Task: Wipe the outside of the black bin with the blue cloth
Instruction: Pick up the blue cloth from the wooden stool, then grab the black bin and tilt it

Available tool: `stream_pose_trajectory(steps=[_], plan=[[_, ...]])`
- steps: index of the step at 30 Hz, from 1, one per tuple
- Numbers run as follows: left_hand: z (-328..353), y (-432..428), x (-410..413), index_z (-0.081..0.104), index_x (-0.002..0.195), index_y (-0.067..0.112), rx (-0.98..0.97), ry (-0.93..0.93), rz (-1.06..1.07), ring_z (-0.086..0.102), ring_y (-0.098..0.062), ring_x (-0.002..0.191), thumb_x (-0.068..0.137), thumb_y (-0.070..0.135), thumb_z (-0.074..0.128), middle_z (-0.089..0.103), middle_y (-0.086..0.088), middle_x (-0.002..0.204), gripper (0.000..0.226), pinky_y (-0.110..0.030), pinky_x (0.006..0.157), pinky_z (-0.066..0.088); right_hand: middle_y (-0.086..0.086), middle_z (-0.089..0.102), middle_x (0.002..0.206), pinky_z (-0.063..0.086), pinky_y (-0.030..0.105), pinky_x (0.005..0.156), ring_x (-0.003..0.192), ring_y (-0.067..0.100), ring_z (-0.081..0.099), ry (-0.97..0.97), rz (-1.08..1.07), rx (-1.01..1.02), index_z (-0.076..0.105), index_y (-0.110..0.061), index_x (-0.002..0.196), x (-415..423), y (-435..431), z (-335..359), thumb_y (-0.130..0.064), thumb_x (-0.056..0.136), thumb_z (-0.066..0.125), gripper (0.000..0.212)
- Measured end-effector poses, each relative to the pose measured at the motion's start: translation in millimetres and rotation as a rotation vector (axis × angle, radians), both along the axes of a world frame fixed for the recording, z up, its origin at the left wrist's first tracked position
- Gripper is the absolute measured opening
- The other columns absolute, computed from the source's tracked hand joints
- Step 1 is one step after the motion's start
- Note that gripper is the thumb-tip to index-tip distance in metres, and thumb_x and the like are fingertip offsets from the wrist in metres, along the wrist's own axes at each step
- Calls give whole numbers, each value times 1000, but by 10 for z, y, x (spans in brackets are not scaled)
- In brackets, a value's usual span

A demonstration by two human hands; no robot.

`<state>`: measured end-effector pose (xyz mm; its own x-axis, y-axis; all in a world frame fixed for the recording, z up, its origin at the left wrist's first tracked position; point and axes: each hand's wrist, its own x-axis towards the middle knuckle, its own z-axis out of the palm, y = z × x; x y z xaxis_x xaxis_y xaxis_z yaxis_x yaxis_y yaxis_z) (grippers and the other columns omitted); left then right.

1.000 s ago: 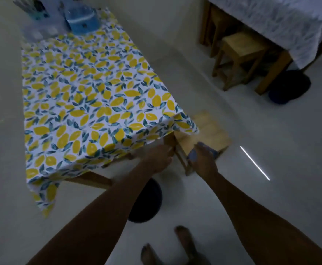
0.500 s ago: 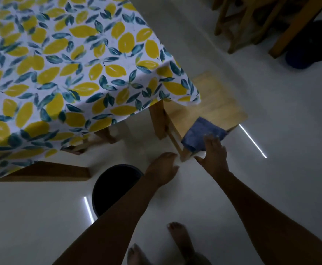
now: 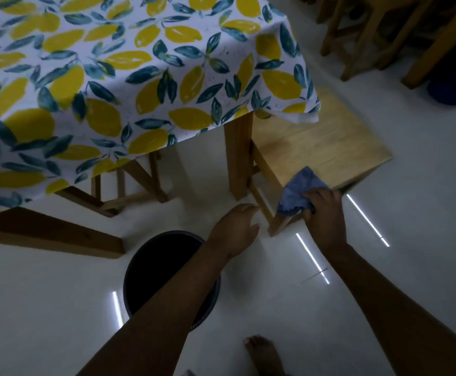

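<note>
Right hand (image 3: 323, 213) grip pinches blue cloth (image 3: 297, 192) at stool (image 3: 330, 147) corner; black bin (image 3: 151, 270) lies lower left, nearer the spread left hand (image 3: 235, 229).

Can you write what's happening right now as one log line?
right hand: gripping blue cloth on stool | left hand: empty | black bin: unwiped

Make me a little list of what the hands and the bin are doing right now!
right hand: gripping the blue cloth at the corner of the wooden stool
left hand: open, empty, held above the floor
black bin: upright on the white floor, partly hidden by the left forearm
cloth on bin: not yet
table: covered with a lemon-print tablecloth
</note>
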<state>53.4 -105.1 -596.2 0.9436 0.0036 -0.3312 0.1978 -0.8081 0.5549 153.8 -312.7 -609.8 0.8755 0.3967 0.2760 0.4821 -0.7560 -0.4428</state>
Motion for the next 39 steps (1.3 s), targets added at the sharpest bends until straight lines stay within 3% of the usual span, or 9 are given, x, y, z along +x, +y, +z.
stream_pose_trajectory(steps=[3, 7, 12, 20, 24, 26, 28, 31, 39], plan=[[-80, 81, -283, 50, 136, 2, -21, -13, 29, 49, -28, 128, 91, 35, 41, 51, -17, 140, 57, -29, 110, 32, 15, 65, 103, 43, 30, 88, 98, 30, 54, -23, 37, 87, 65, -1, 107, -422, 191, 52, 4, 72, 68, 35], [-126, 217, -890, 56, 124, -8, -14, 42, 70, 54, -34, 119, 98, 4, 46, 57, -25, 129, 30, -24, 102, 30, 14, 64, 100, 36, 20, 84, 92, 26, 55, 105, 67, 190, 65, -2, 104, -1121, 517, -174, 3, 72, 64, 33], [-219, 401, -1792, 50, 136, 4, 92, 52, 202, 49, -29, 126, 99, 23, 48, 52, -14, 140, 41, -31, 108, 33, 13, 63, 98, 48, 39, 78, 91, 31, 56, 293, 151, 227, 65, -4, 102, -1817, 816, -548, -9, 70, 50, 35], [-986, 420, -2503, 35, 147, 11, 163, 360, 12, 40, -34, 135, 95, 39, 52, 41, -14, 149, 61, -42, 111, 34, 14, 60, 99, 37, 19, 71, 86, 24, 57, 495, -25, 358, 65, -2, 96, -2294, 851, -855, 6, 80, 56, 21], [-1409, 522, -2522, 24, 152, 14, 132, 336, -26, 35, -31, 140, 87, 53, 59, 34, -11, 155, 84, -41, 114, 32, 10, 57, 99, 40, 25, 73, 87, 25, 57, 485, -48, 317, 65, -4, 100, -2270, 843, -1072, 5, 81, 56, 23], [-1512, 573, -2464, 32, 148, 16, 112, 358, -26, 40, -30, 137, 84, 54, 63, 41, -9, 151, 81, -40, 112, 35, 8, 57, 102, 37, 18, 73, 89, 20, 56, 511, -52, 320, 66, -6, 106, -2274, 881, -1174, 3, 83, 56, 27], [-1600, 582, -2424, 51, 133, 13, 111, 379, -44, 53, -30, 123, 86, 47, 61, 57, -12, 134, 58, -37, 99, 45, 7, 57, 106, 37, 18, 76, 91, 17, 56, 558, -66, 346, 65, -8, 109, -2260, 928, -1220, 1, 85, 54, 27], [-1638, 514, -2414, 61, 90, 5, 89, 242, -2, 64, -33, 86, 79, 28, 46, 68, -15, 91, 30, -29, 68, 43, 5, 58, 107, 40, 21, 77, 91, 14, 56, 597, -100, 415, 65, -11, 109, -2167, 973, -1242, -3, 87, 53, 27], [-1307, 1118, -2284, 64, 93, 16, 253, -265, 421, 67, -22, 72, 99, 33, 46, 72, -4, 83, 25, -33, 68, 54, 6, 62, 110, 52, 23, 79, 98, 19, 62, 657, -144, 591, 63, -20, 114, -1977, 1033, -1365, -14, 85, 48, 33]])
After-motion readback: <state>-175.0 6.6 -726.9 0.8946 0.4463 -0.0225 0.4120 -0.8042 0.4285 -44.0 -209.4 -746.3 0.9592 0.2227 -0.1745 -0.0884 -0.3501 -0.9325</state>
